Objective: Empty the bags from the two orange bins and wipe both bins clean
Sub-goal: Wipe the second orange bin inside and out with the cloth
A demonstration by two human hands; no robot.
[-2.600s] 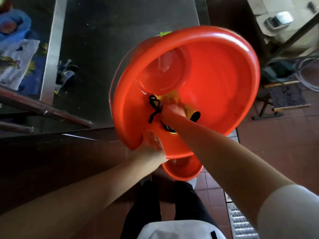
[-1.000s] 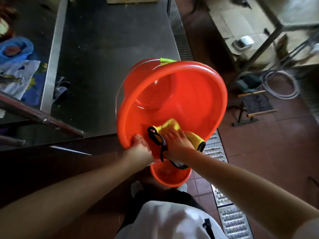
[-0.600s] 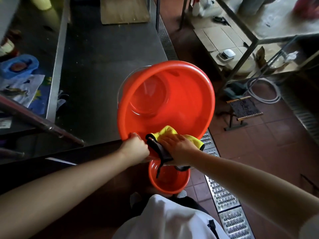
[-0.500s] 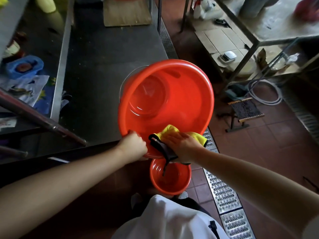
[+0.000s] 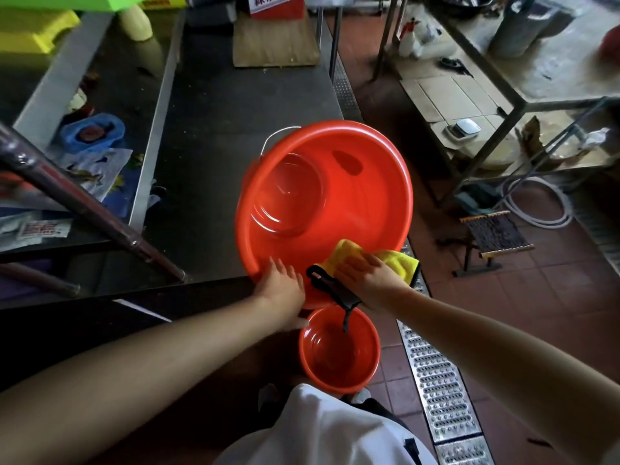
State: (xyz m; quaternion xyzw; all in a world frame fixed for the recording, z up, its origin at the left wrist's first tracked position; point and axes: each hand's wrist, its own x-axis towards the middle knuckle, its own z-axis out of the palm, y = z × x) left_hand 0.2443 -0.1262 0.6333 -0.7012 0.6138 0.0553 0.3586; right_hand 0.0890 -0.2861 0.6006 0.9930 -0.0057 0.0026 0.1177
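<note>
A large orange bin is tilted toward me at the corner of a dark metal table, its inside bare and shiny. My left hand grips its near rim. My right hand presses a yellow cloth with black trim against the near rim and inner wall. A black strap of the cloth hangs down over a second, smaller orange bin that stands upright on the tiled floor below.
A slanted metal bar crosses the table's left side, beside printed bags. A perforated drain grate runs along the floor at right. A small stool, a coiled hose and a metal rack stand beyond.
My right hand has drawn the cloth from deep inside the large bin up to its near rim. The bin has dropped lower in view as my head lifted.
</note>
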